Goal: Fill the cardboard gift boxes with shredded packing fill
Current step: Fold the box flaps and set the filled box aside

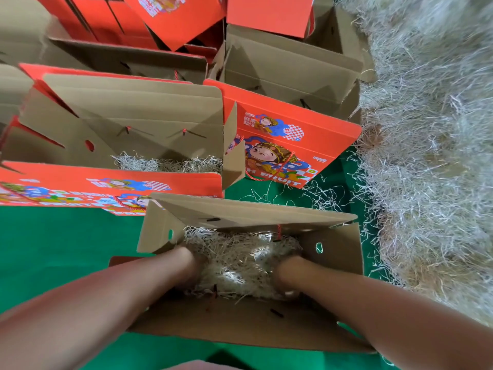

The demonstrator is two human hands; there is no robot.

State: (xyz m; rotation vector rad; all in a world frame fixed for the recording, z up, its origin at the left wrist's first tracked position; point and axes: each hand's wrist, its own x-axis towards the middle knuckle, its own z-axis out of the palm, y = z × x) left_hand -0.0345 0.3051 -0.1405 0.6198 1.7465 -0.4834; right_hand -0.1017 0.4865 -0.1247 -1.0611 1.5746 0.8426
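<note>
**Head view: both hands sunk in the near box's fill**

The near box (240,319) holds a bed of shredded fill (240,257). The left box (128,108) beyond it has only a thin layer, and the far boxes (288,65) look unfilled, so most of the job likely remains. The left hand (190,260) and right hand (289,273) press into the shreds at either side, with their fingers buried, so I cannot tell their posture. The supply heap (426,156) lies to the right.
</note>
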